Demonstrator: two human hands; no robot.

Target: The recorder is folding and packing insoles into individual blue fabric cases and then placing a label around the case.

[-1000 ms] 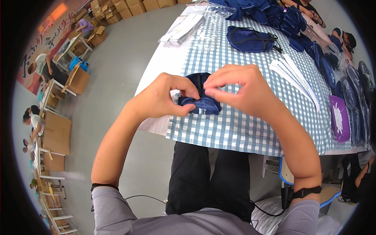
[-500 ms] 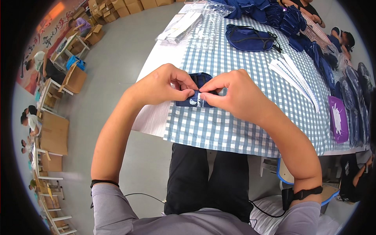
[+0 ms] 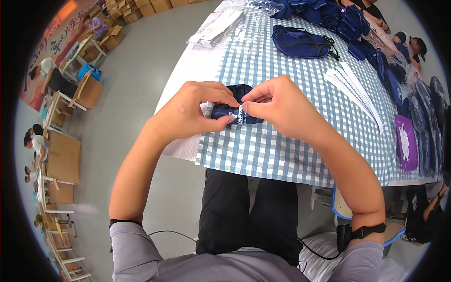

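Note:
A small navy fabric pouch (image 3: pixel 242 118) with white print lies on the checked cloth, close to its left edge. My left hand (image 3: pixel 191 107) holds the pouch's left side, thumb on the near part and fingertips at the upper edge, a little apart from the thumb. My right hand (image 3: pixel 284 107) pinches the pouch's upper edge near the middle between thumb and forefinger. The dark back part of the pouch shows beyond my fingertips. What lies right between the pinching tips is hidden.
A blue-and-white checked cloth (image 3: pixel 282 155) covers the table. Farther off lie a larger navy pouch (image 3: pixel 300 42) with black cords, fanned white strips (image 3: pixel 352 89), a purple tray (image 3: pixel 406 143), plastic-wrapped white packs (image 3: pixel 216 28) and piled navy goods (image 3: pixel 319 11). People sit beyond, at right.
My left thumb and forefinger have spread apart at the pouch, and its printed front has bulged and tilted. My right hand stays pinched, shifted slightly upward.

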